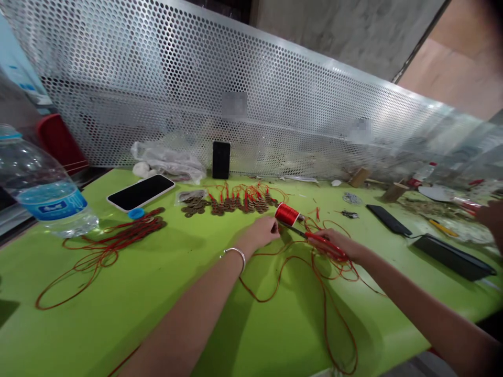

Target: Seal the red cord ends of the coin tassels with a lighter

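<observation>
My right hand (338, 243) is wrapped round the red handles of a pair of scissors (322, 242), whose blades point left toward my other hand. My left hand (264, 233), with a silver bangle on the wrist, has its fingers pinched together; red cord (281, 277) trails below it. What lies between those fingertips is too small to tell. Just beyond both hands is a spool of red thread (287, 214). Loops of the cord spread over the green table (176, 298) under and around my right hand.
Coins with red cords (247, 203) lie in a row behind my hands. On the left are corded coins (137, 230), a phone (141, 191) and a water bottle (43, 188). A black power bank (451, 255) lies right, near another person's hand (493, 222). A perforated metal screen (251, 94) borders the back.
</observation>
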Available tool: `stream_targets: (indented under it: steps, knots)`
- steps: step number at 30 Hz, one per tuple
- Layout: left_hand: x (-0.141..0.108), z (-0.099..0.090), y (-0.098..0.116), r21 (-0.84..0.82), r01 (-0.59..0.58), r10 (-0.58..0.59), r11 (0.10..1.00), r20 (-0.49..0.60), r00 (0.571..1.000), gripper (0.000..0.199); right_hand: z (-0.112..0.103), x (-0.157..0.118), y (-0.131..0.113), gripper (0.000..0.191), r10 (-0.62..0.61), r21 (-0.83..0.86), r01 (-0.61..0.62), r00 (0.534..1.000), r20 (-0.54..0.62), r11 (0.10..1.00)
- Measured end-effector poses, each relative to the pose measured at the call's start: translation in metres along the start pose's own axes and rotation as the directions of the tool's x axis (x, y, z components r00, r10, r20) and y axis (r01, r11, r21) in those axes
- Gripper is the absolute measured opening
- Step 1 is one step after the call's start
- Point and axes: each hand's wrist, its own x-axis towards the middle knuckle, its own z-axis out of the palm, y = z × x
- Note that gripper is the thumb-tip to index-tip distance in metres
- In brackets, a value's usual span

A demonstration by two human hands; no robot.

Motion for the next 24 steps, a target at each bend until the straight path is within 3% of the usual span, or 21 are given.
stream_targets:
  steps: [3,8,11,13,16,19,24]
  knots:
    - [0.0,0.001,-0.003,-0.067,0.021,-0.024,0.997,-0.047,0.999,0.011,0.001,0.0,0.009,0.039,-0.112,-0.143,0.107,0.993,-0.031,0.984]
    - [0.002,-0.004,-0.012,-0.251,0.069,-0.115,0.965,-0.174,0.978,0.01,0.003,-0.011,0.013,0.043,-0.071,-0.384,0.016,0.989,-0.13,0.923]
    - [0.005,-0.007,-0.015,-0.403,0.088,-0.188,0.911,-0.217,0.958,0.012,0.005,-0.018,0.002,0.045,-0.082,-0.469,0.026,0.992,-0.098,0.883]
    - [0.007,-0.009,-0.016,-0.499,0.094,-0.235,0.861,-0.228,0.945,0.017,0.006,-0.016,-0.007,0.04,-0.08,-0.495,0.0,0.987,-0.14,0.869]
    - [0.009,-0.011,-0.018,-0.597,0.092,-0.274,0.797,-0.222,0.936,0.024,0.008,0.0,-0.016,0.033,-0.079,-0.457,-0.068,0.952,-0.295,0.887]
    - [0.007,-0.012,-0.02,-0.653,0.083,-0.278,0.753,-0.202,0.939,0.027,0.016,0.028,-0.014,0.042,-0.038,-0.272,-0.084,0.91,-0.413,0.959]
    - [0.002,-0.015,-0.021,-0.701,0.062,-0.271,0.71,-0.192,0.943,0.013,0.022,0.067,-0.009,0.048,-0.024,-0.142,-0.06,0.852,-0.522,0.988]
